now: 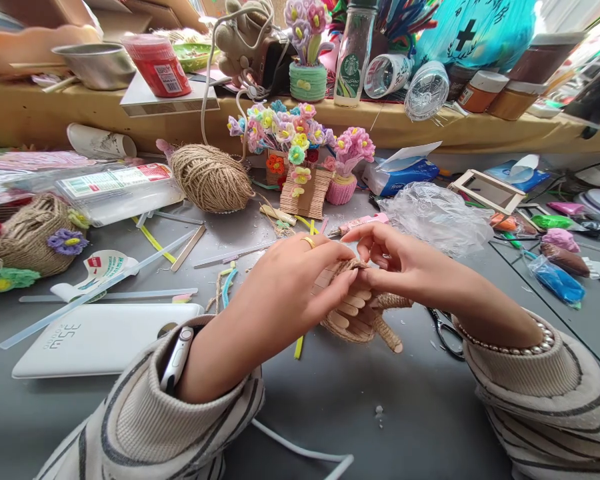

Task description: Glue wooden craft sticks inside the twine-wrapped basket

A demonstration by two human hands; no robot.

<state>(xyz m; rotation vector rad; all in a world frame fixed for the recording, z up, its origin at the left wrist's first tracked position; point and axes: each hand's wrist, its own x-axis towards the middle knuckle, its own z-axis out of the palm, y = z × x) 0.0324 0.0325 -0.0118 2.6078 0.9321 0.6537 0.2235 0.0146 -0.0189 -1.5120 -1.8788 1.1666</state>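
Observation:
My left hand (285, 287) and my right hand (400, 263) meet over a small twine-wrapped basket (360, 323) with wooden slats, held just above the grey table (330, 400). My left fingers wrap round its near side. My right thumb and fingers pinch the twine at its top rim. A ball of jute twine (213, 178) lies behind, to the left. Black scissors (445, 333) lie under my right wrist.
A white power bank (100, 337) lies at left, with clear glue sticks (95, 293) near it. Small pots of craft flowers (300, 143) stand behind the hands. Crumpled plastic (437, 217), clay bags (555, 277) and a tissue pack (405, 173) sit right. A cluttered shelf (55, 110) runs across the back.

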